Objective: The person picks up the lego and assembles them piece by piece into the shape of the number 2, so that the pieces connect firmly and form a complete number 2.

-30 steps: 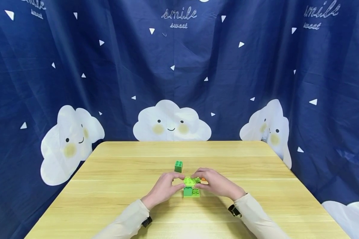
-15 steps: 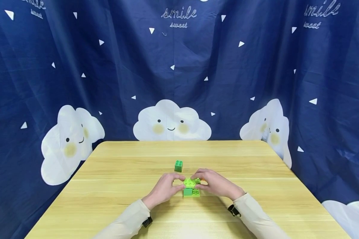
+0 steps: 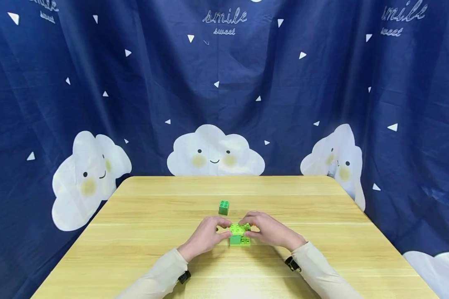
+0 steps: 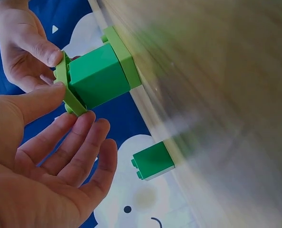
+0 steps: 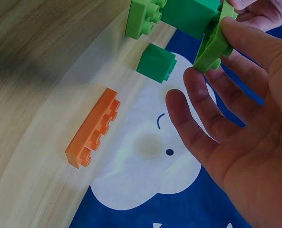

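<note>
My left hand [image 3: 205, 234] and right hand [image 3: 272, 230] face each other across a small stack of toy building bricks. Between thumb and fingertips, both pinch the ends of a thin light-green building brick [image 3: 237, 229]. It lies over a taller green brick [image 4: 99, 76]; in the left wrist view it sits slightly tilted, with a narrow gap along its near side. Beneath the green brick is another light-green brick [image 4: 125, 61], flat on the table, its bare studs [image 3: 245, 241] showing to the right in the head view.
A loose green brick [image 3: 223, 207] stands on the wooden table [image 3: 153, 216] beyond the stack. An orange studded brick [image 5: 91, 128] lies on the table near the right hand, mostly hidden behind it in the head view. A dark blue curtain [image 3: 224, 95] hangs behind the table.
The pinched light-green brick has come down slightly onto the green brick, covering the studs that showed earlier. Both hands stay almost in place.
</note>
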Available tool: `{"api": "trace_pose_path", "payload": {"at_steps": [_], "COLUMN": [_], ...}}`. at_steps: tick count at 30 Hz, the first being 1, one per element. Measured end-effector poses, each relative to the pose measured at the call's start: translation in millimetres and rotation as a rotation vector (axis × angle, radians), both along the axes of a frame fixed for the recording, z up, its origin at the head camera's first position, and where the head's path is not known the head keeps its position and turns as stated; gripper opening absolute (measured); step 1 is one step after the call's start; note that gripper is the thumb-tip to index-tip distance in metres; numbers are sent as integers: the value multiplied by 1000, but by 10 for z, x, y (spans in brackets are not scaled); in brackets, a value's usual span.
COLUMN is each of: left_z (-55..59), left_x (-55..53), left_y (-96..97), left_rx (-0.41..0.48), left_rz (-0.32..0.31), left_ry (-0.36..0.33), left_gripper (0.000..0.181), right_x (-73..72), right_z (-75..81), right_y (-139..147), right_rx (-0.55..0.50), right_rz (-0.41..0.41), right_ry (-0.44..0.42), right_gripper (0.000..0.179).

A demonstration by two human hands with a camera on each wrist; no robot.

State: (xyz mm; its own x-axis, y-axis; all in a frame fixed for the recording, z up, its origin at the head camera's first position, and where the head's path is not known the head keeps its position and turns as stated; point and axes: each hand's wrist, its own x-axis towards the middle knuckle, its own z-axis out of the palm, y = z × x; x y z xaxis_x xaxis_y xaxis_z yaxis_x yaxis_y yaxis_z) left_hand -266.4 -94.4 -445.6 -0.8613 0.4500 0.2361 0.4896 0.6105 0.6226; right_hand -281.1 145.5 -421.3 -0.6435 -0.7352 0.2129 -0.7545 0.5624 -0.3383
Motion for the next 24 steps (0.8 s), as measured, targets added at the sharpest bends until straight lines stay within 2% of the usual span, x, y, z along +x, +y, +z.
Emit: {"api": "trace_pose_path", "payload": {"at_steps": [7, 17, 24], "left_z": [-3, -22, -37], "left_x": [-3, -13, -11], "left_y": [1, 20, 25], "left_rx": [29, 152, 161], "left_rz": [-12, -37, -32], "left_ry": [-29, -135, -149], "left_gripper": [30, 29, 30], "right_x": [-4, -5, -2], "right_z": [-11, -21, -28], "right_y": [-3, -5, -7], "right_rx": [3, 1, 2], "right_rz": [-9, -12, -16], "right_ry": [-7, -5, -17], "right_gripper": [31, 32, 32]}}
